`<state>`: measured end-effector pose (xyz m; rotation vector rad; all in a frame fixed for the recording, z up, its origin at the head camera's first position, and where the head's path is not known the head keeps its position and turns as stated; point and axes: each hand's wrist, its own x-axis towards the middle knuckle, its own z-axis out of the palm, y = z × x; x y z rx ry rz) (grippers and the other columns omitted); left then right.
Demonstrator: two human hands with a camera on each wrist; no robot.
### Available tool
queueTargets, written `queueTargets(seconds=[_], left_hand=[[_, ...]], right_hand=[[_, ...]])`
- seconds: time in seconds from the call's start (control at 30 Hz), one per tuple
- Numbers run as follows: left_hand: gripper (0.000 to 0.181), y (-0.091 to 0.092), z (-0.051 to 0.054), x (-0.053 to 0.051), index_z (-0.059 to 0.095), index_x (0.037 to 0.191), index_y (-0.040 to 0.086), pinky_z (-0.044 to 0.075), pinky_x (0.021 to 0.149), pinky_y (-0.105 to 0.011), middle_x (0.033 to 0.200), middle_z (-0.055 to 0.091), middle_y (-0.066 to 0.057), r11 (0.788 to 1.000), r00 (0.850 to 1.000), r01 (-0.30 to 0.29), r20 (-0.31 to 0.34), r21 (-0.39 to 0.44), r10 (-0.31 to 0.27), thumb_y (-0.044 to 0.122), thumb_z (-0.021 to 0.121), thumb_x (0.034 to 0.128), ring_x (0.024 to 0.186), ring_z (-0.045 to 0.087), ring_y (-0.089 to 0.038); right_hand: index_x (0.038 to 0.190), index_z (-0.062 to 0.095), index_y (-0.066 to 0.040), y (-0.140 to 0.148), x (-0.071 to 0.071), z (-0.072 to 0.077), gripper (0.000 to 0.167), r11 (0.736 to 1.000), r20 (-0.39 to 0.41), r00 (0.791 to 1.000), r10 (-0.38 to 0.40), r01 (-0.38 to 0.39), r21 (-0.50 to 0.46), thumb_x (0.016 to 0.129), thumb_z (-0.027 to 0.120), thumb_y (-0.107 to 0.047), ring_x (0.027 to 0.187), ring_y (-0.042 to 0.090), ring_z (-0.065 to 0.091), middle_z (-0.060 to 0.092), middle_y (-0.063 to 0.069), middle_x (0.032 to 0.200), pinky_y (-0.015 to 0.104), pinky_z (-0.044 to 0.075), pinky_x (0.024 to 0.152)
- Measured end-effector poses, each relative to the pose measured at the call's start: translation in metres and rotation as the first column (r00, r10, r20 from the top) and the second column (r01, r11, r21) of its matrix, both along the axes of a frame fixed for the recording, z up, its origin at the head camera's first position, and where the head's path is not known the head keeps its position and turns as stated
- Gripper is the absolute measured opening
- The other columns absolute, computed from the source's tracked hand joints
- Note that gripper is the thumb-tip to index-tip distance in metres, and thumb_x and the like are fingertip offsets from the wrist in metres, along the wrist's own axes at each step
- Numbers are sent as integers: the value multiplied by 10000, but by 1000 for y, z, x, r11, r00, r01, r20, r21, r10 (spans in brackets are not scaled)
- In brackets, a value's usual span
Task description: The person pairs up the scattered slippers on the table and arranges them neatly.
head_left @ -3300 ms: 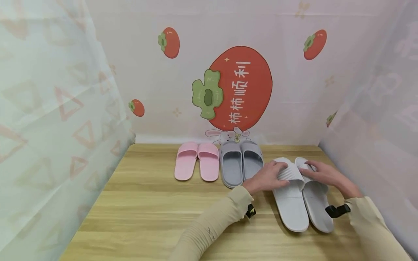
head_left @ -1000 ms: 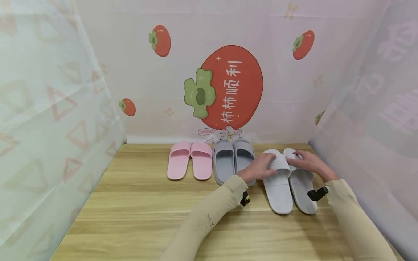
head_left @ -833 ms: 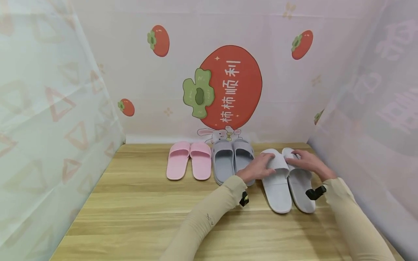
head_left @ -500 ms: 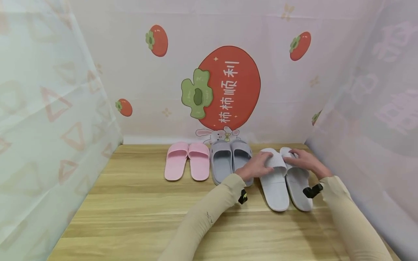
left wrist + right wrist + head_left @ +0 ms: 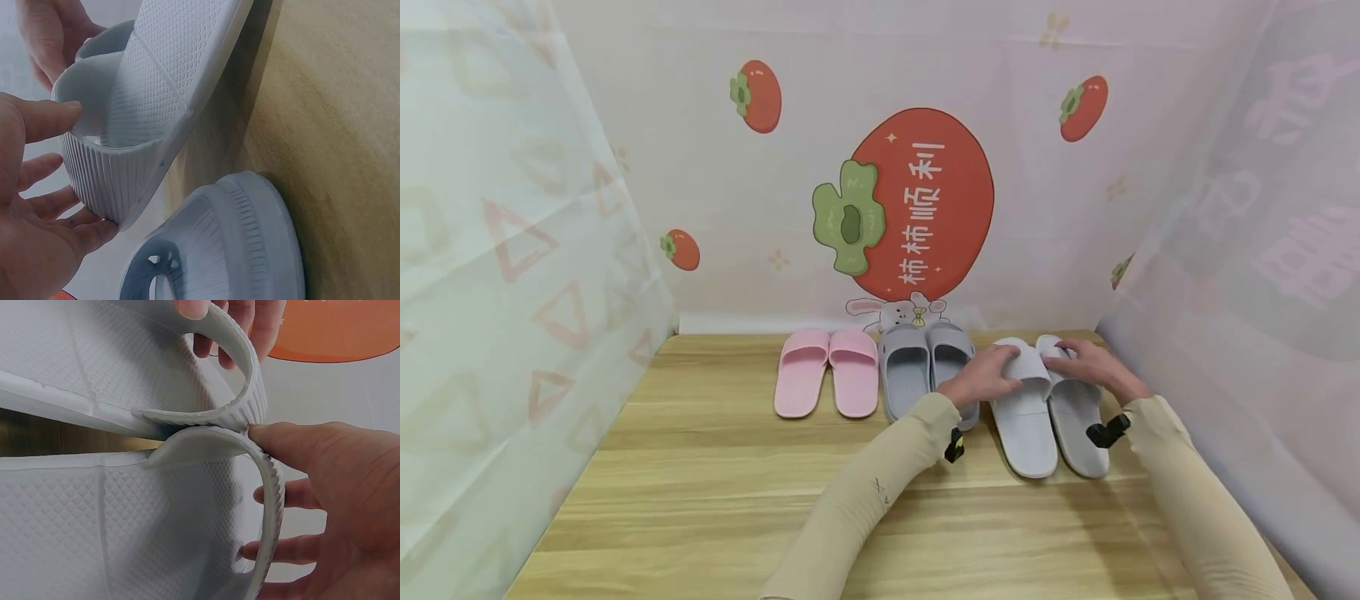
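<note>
Two pale grey-white slippers with ribbed straps stand side by side on the right of the table in the head view, toes toward the back wall: the left slipper (image 5: 1028, 442) and the right slipper (image 5: 1081, 429). My left hand (image 5: 981, 375) grips the left slipper's strap, its thumb at the strap's edge and fingers along the side, as the left wrist view shows. With my right hand (image 5: 1093, 365) I hold the right slipper's strap. In the right wrist view the thumb (image 5: 275, 436) presses where the two straps meet, with fingertips at the toe opening.
A pair of grey slippers (image 5: 907, 387) stands just left of the white pair, partly behind my left hand. Left of those are pink slippers (image 5: 800, 387). The wooden table (image 5: 715, 500) meets a patterned back wall (image 5: 737, 292) and a right side wall (image 5: 1210, 367).
Both hands have slid the pale slippers back toward the wall and a little closer to the grey pair. The head view has also shifted slightly. The grip stays the same.
</note>
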<state>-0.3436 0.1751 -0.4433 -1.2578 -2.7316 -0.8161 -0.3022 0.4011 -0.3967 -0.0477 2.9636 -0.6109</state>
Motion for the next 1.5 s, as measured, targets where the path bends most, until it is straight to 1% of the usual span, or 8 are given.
queueTargets(seconds=[0.13,0.3,0.47,0.57,0.83,1.0,1.2,1.5], left_hand=[[578,0,0,1,472,1433,126,406,1055,-199,1425,534,-38,1000,1000,-3,3,-1,3,292,660,912,1290,508,-134],[571,2,2,2,442,1450,128,398,1073,-219,1448,503,-49,1000,1000,-14,7,-24,15,291,634,938,1326,475,-145],[569,4,0,2,424,1460,121,391,1086,-228,1458,486,-62,999,1000,-27,7,-45,28,281,624,952,1344,457,-154],[574,4,-2,2,411,1469,117,393,1091,-239,1473,470,-76,999,999,-29,24,-44,30,270,618,956,1350,456,-164],[570,8,0,-5,380,1483,118,388,1106,-257,1506,425,-91,999,999,-35,11,-41,35,250,595,971,1363,444,-176],[579,12,1,-11,379,1486,115,376,1115,-252,1512,420,-92,998,999,-36,11,-46,37,246,601,967,1383,426,-179],[579,12,2,-16,374,1488,114,386,1110,-262,1517,412,-98,999,998,-41,44,-28,42,230,599,966,1386,424,-186],[574,10,1,-23,361,1494,103,381,1117,-266,1529,396,-106,999,997,-41,57,-34,43,212,580,975,1409,396,-191]], right_hand=[[1436,368,109,1,-2,-3,775,1000,2,1000,4,-4,-6,976,504,-499,1270,542,434,389,398,1426,604,420,991],[1414,398,111,2,-4,-4,743,1000,-31,999,9,-9,-13,975,514,-476,1250,531,459,424,391,1403,593,424,988],[1387,428,121,1,-3,-4,715,999,-49,999,17,-18,-32,967,538,-448,1227,520,481,454,389,1377,588,426,985],[1383,435,122,1,-4,-5,711,999,-54,998,19,-21,-35,965,541,-442,1230,516,485,462,383,1376,583,427,991],[1354,456,146,3,-13,-4,673,999,-107,994,33,-35,-19,971,545,-400,1222,523,488,480,391,1350,589,422,993],[1348,473,137,4,-16,-2,659,999,-119,992,33,-34,-12,967,549,-396,1216,514,502,496,384,1340,580,429,990],[1379,447,122,4,-21,-2,681,1000,-87,996,12,-14,-19,974,533,-419,1227,503,500,477,377,1367,574,436,988],[1415,395,117,-1,-27,-4,719,998,-43,999,-24,22,-53,977,520,-439,1254,502,475,426,381,1412,573,428,1004]])
